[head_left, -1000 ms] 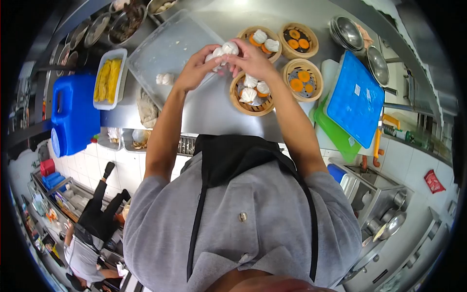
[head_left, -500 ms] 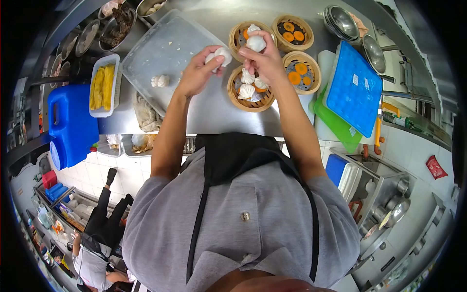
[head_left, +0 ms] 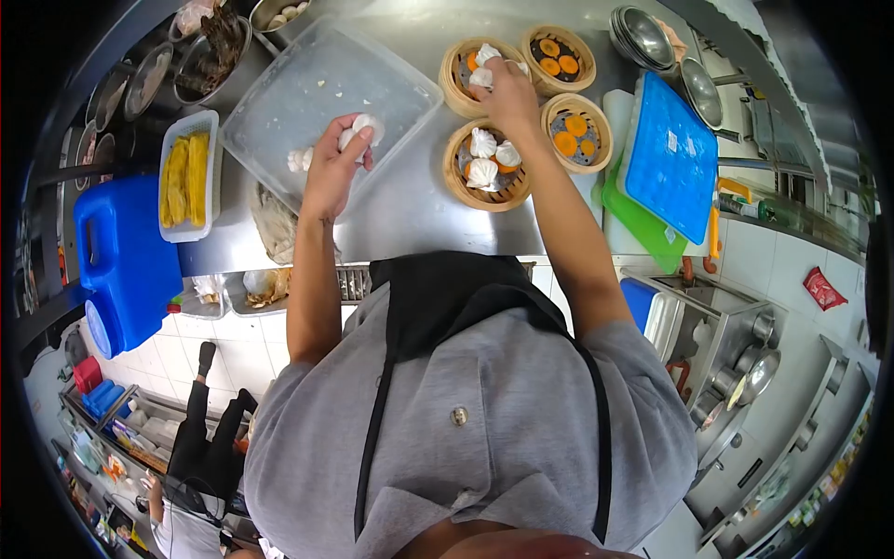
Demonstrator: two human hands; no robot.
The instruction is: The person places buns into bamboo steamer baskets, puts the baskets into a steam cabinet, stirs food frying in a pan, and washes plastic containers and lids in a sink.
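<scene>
My left hand (head_left: 333, 168) is closed around a white bun (head_left: 369, 126) above the near right part of a translucent plastic tray (head_left: 270, 93). Just left of that hand, a few white lumps of bun (head_left: 299, 159) lie in the tray. My right hand (head_left: 508, 91) reaches into the upper left bamboo steamer (head_left: 451, 91), its fingers on a white bun (head_left: 481, 78). Another pleated bun (head_left: 487, 53) sits beside those fingers. The near bamboo steamer (head_left: 456, 191) holds several pleated buns (head_left: 481, 173) on carrot slices.
Two more bamboo steamers (head_left: 589, 86) (head_left: 605, 154) hold carrot slices. At right lie a blue lid (head_left: 666, 163) and a green board (head_left: 643, 224). A white basket of yellow pieces (head_left: 212, 186), a blue jug (head_left: 140, 261) and metal bowls stand left. Another person (head_left: 200, 447) is behind, lower left.
My left hand has moved left and down with its bun, over the tray. My right hand has carried its bun up into the upper left steamer, uncovering the near steamer.
</scene>
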